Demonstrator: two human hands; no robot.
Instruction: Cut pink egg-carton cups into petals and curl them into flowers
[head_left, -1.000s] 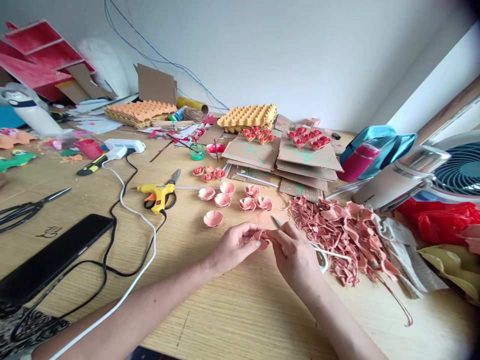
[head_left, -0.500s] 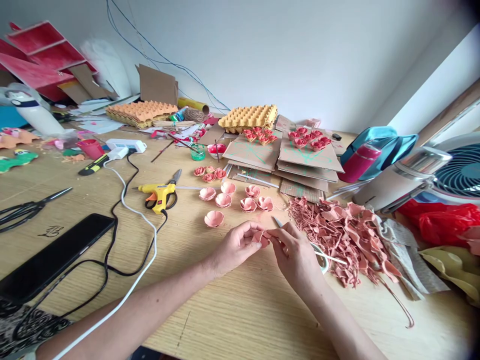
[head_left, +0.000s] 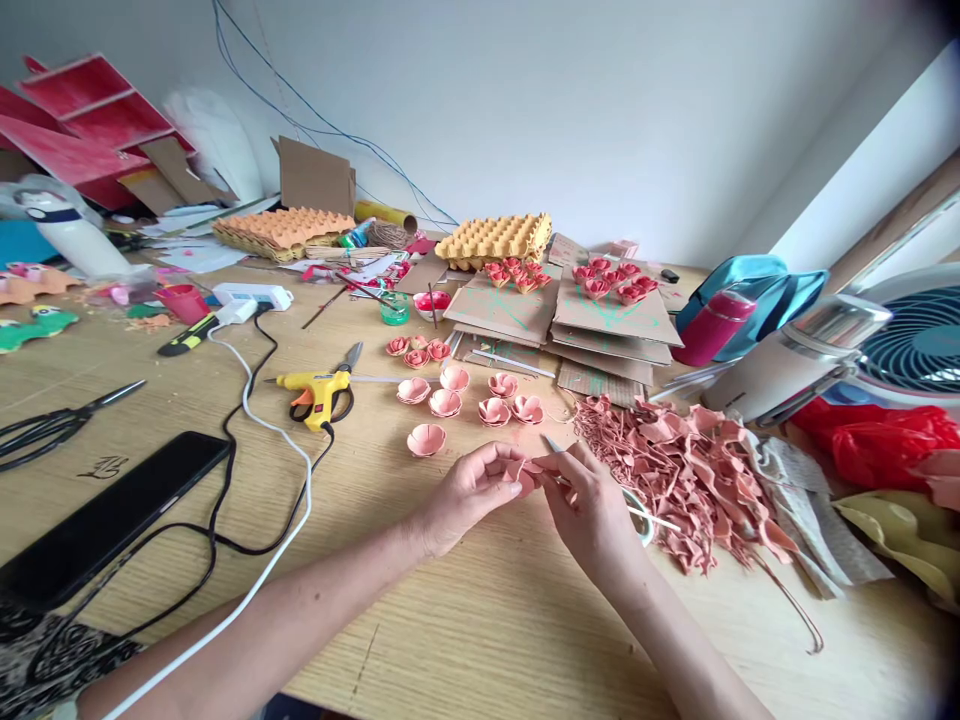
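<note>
Desk [head_left: 450, 630]: wood-grained. Beyond front edge, left hand [head_left: 471, 492] and right hand [head_left: 592, 505]: fingers pinched narrow on pink petal piece [head_left: 523, 478], apparently unfinished. Beyond: open cups [head_left: 426, 440], seemingly awaiting work; layered flowers [head_left: 495, 412], further along. Scrap heap [head_left: 697, 480] rightward. Toward rear edge: red flowers [head_left: 596, 286] on cardboard [head_left: 616, 325], seemingly finished. Pale wall [head_left: 600, 120] behind.

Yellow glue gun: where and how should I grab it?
I'd grip the glue gun by its handle, from above on the near side: it lies on its side, handle toward the camera, nozzle leftward. Pinch narrowly; loops of the black scissors show on either side.
</note>
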